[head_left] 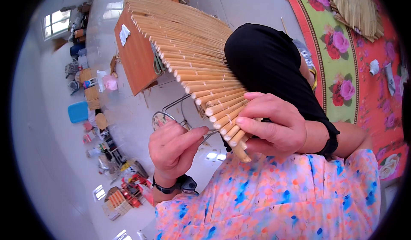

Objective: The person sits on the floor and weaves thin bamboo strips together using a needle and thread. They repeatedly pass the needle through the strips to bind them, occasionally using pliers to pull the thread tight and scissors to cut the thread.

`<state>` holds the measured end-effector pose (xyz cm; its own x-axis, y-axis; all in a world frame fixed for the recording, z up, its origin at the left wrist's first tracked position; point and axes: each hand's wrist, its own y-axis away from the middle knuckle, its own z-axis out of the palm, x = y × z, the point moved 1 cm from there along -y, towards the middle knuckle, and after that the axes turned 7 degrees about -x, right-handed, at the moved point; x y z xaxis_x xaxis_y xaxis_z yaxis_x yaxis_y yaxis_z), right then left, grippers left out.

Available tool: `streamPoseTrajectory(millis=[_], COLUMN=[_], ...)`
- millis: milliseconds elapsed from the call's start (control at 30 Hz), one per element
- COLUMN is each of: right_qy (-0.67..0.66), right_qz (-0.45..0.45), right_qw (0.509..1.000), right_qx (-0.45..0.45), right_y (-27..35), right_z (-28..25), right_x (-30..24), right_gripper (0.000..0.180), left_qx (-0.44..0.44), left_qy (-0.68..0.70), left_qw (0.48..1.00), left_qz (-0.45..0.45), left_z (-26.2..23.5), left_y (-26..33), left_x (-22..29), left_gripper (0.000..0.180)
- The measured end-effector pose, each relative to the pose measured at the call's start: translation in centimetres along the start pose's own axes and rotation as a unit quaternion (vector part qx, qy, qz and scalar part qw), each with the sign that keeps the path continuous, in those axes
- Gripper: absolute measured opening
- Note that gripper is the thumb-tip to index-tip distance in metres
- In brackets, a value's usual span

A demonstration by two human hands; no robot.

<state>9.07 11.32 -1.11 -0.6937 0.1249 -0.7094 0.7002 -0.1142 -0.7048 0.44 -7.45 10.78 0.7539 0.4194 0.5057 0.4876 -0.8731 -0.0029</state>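
Note:
A mat of pale reed sticks (188, 43), bound side by side with thin thread, slants from the upper left down across my black-clad knee. My right hand (274, 124) grips its near edge, thumb on top of the last few sticks and the other fingers partly hidden. A frayed stick end (242, 153) hangs below that hand. Left of the mat's cut ends, my left hand (175, 145) is raised and closed, index finger reaching toward the sticks but apart from them. Whatever it may pinch is too small to see.
Behind the mat stands a brown wooden table (135, 64) with a white cloth scrap on it. A metal-framed stool (165, 116) is below it. At right lies a floral red-and-green cloth (342, 77) with another reed bundle (357, 8). Boxes and clutter line the left wall.

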Motion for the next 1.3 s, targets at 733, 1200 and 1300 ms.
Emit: streamPoseTrajectory(millis=[733,1200,1300], right_qy=[0.184,0.234,0.228], right_qz=[0.092,0.105,0.106], right_qw=[0.978,0.966,0.967], right_qx=[0.019,0.026,0.032], right_y=[1.5,1.8,1.7], right_z=[0.4,0.3,0.5], right_x=[-2.5,-2.7,-2.8], right_gripper=[0.047,0.04,0.041], left_qx=[0.063,0.081,0.086], left_qy=[0.044,0.047,0.056], left_qw=[0.985,0.982,0.981], left_qz=[0.155,0.163,0.164], left_z=[2.8,3.3,3.6], left_y=[-1.5,-2.1,-2.0], left_x=[-2.1,-1.8,-1.9], left_gripper=[0.022,0.017,0.018])
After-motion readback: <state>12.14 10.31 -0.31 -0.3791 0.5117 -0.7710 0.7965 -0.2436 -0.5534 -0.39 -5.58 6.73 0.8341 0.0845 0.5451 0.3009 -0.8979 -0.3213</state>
